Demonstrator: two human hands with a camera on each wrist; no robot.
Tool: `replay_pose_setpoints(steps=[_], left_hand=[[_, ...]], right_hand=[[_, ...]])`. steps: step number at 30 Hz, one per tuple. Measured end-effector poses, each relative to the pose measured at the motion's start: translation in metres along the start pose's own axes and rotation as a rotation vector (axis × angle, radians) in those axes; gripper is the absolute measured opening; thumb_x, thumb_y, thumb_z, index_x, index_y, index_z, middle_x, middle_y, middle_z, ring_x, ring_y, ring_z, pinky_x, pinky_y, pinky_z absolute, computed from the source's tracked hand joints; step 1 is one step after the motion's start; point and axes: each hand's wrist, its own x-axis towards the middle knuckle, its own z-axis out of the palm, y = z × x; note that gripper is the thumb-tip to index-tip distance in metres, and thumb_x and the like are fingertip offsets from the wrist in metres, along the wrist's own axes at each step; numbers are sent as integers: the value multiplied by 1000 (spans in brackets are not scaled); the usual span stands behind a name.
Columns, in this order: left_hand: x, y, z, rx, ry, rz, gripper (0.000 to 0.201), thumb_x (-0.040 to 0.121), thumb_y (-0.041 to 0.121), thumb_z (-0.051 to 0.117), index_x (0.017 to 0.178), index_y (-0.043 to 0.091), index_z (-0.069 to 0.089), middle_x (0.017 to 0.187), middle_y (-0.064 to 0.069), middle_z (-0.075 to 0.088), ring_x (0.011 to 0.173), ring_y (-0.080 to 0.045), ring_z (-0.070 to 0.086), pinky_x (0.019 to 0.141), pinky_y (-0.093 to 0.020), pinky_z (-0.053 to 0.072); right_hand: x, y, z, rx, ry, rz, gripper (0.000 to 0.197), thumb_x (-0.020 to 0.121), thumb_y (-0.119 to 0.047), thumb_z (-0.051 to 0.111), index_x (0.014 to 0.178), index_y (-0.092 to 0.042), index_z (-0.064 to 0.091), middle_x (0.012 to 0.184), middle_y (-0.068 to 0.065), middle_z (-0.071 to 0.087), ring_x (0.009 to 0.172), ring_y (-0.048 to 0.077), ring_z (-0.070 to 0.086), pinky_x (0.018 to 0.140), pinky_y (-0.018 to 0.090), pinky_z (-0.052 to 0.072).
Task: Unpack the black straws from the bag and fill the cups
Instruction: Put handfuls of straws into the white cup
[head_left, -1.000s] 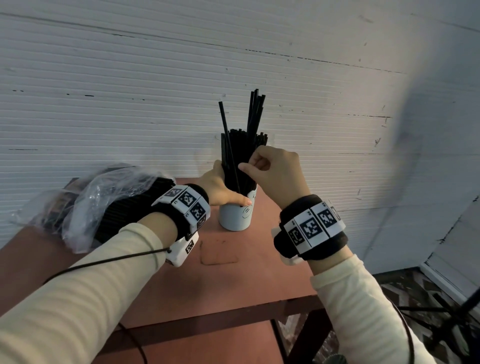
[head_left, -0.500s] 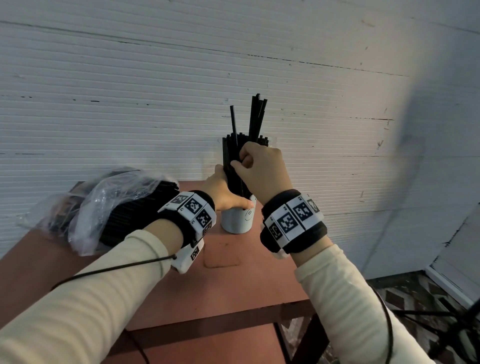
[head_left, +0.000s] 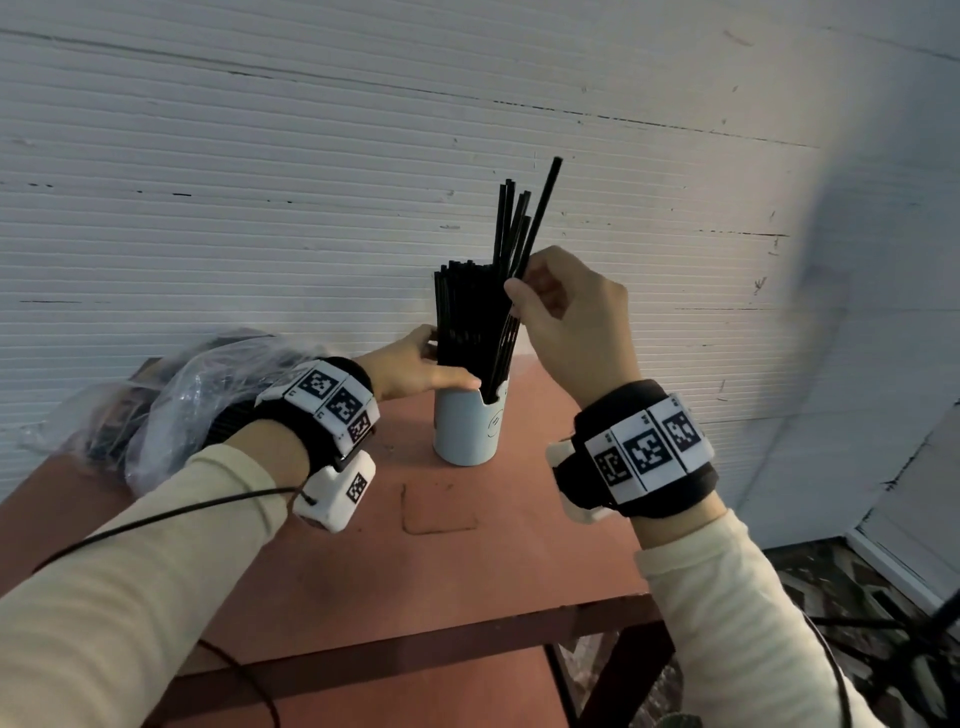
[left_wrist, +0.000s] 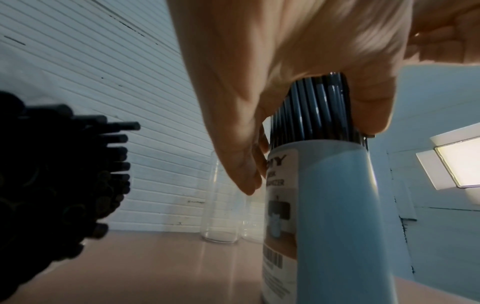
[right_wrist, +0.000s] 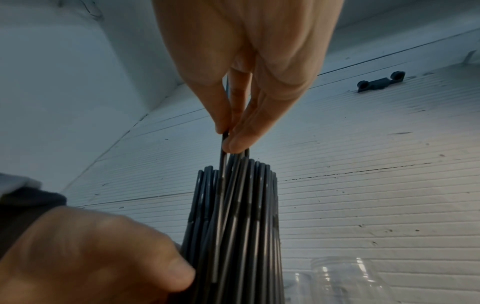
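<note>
Left hand (head_left: 415, 364): I am bracing it round the packed black straws (head_left: 467, 317) just above the pale blue cup (head_left: 470, 431), centre of the frame.
Right hand (head_left: 571, 322): I am pinching a few raised straws (head_left: 524, 228) between thumb and fingertips.
Handling: the straws are looking light, thin, smooth and likely slippery; I am judging a mid-length pinch best.
Bag (head_left: 171, 405): lying at left, holding more straws.
Clear jars (left_wrist: 221, 205): standing behind the cup.
</note>
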Motion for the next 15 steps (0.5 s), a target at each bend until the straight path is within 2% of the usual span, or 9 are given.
replay_pose_setpoints(steps=[1,3,6,8,12,14,15], left_hand=[[0,0,0,7,-4,14,116,41,58,81,141,18,38,130,-1,56,120,-16,54,108,-40,42],[-2,2,2,26,-16,40,107,48,58,82,139,20,42,131,3,56,121,-14,53,108,-39,41],[-2,3,5,73,0,71,73,73,37,81,134,24,43,126,8,54,121,-13,50,108,-35,39],[-1,1,7,91,12,100,62,77,29,80,125,30,42,116,12,54,117,-11,49,104,-31,40],[-1,2,9,128,29,148,54,77,25,80,115,33,42,105,19,54,106,-6,51,88,-20,41],[0,4,9,170,46,135,57,76,32,80,121,30,45,113,13,57,108,-9,52,93,-26,43],[1,4,10,197,68,124,65,73,38,80,127,26,45,118,9,57,111,-12,53,97,-31,44]], right_hand=[[0,0,1,7,1,0,7,88,-14,63,83,-8,62,70,2,66,71,17,64,70,32,53],[-1,2,3,6,-3,4,8,87,-14,62,82,-9,62,70,3,66,71,20,66,70,35,53],[-3,6,8,-18,-20,17,10,88,-15,63,81,-8,61,69,4,65,69,21,66,69,37,53],[-5,9,11,-26,-26,25,10,88,-15,64,81,-8,61,69,4,65,68,20,66,68,34,53],[-6,11,11,-17,-20,32,11,88,-15,64,81,-7,61,68,4,67,67,16,65,64,22,50],[-5,11,12,-15,-19,28,11,87,-15,64,81,-6,61,68,4,67,66,16,64,64,21,49],[-5,11,13,-14,-19,28,11,87,-14,65,80,-6,61,68,5,66,66,17,65,64,22,50]])
